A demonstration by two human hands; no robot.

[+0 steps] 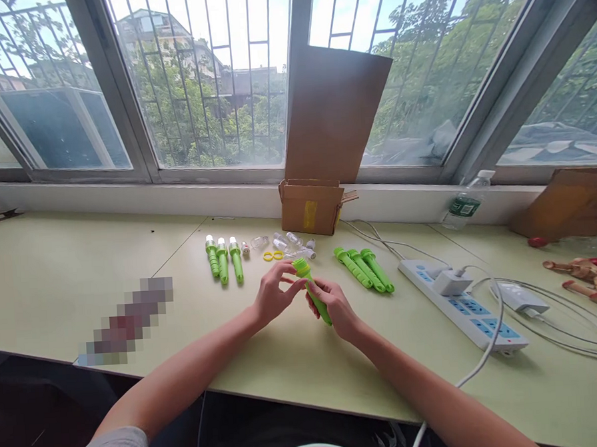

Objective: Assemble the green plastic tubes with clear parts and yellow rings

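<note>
My right hand (335,306) is wrapped round the body of a green plastic tube (312,289), held tilted above the pale green table (56,276). My left hand (275,293) pinches the tube's ridged top end with fingertips. Beyond my hands, three green tubes with clear caps (223,257) lie side by side to the left. Three bare green tubes (365,269) lie to the right. Between them lie a yellow ring piece (273,255) and several small clear caps (292,244).
A small open cardboard box (311,206) stands at the window sill with a cardboard sheet (335,111) behind it. A white power strip (463,305) with plugs and cables lies on the right. A plastic bottle (465,205) and wooden jointed figures (586,276) sit far right.
</note>
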